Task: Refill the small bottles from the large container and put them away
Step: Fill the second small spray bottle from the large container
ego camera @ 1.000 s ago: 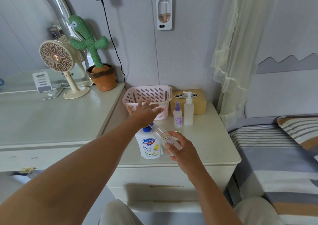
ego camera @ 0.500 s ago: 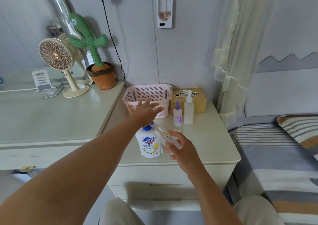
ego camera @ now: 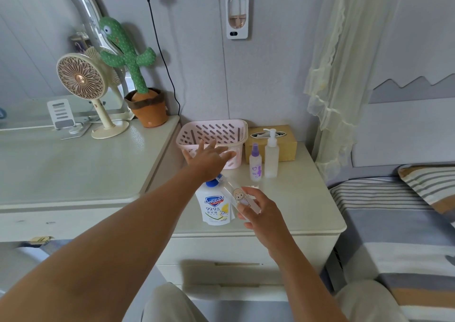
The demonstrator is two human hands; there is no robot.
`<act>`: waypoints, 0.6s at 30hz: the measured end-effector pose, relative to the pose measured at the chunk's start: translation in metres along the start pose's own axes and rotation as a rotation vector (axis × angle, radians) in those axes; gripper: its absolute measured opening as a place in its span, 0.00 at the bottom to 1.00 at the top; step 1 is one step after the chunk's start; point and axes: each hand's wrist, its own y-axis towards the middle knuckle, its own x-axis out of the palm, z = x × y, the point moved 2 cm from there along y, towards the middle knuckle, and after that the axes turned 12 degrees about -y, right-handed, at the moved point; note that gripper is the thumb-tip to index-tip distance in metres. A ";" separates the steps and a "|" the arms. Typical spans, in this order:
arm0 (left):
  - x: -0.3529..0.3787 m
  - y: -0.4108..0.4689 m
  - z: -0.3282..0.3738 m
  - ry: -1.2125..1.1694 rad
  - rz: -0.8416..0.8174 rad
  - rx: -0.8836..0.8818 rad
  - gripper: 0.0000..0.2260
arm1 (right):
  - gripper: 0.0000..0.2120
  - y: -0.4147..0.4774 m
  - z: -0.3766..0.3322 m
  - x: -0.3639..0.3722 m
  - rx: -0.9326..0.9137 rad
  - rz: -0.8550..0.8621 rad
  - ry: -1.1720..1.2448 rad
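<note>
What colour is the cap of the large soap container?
Blue; the cap shows in the head view.

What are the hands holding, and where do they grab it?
The right hand grips the small clear bottle by its bottom end. The left hand holds nothing, fingers spread.

Left arm stretched forward, left hand (ego camera: pixel 206 158) fingers spread, palm down. Right hand (ego camera: pixel 261 210) pinches small bottle (ego camera: pixel 237 194).

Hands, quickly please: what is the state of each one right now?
Left hand: open, fingers spread, over the Safeguard hand-wash container.
Right hand: holding the small clear bottle, tilted.
</note>
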 end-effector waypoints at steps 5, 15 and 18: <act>-0.002 0.001 0.001 0.000 0.025 0.001 0.24 | 0.16 -0.001 -0.002 -0.002 -0.007 -0.004 0.014; -0.003 0.002 0.001 -0.047 0.022 0.013 0.24 | 0.14 0.000 -0.001 -0.003 -0.022 0.010 0.023; -0.001 -0.003 0.000 -0.022 -0.002 -0.002 0.22 | 0.16 -0.001 0.002 0.001 0.005 0.003 0.023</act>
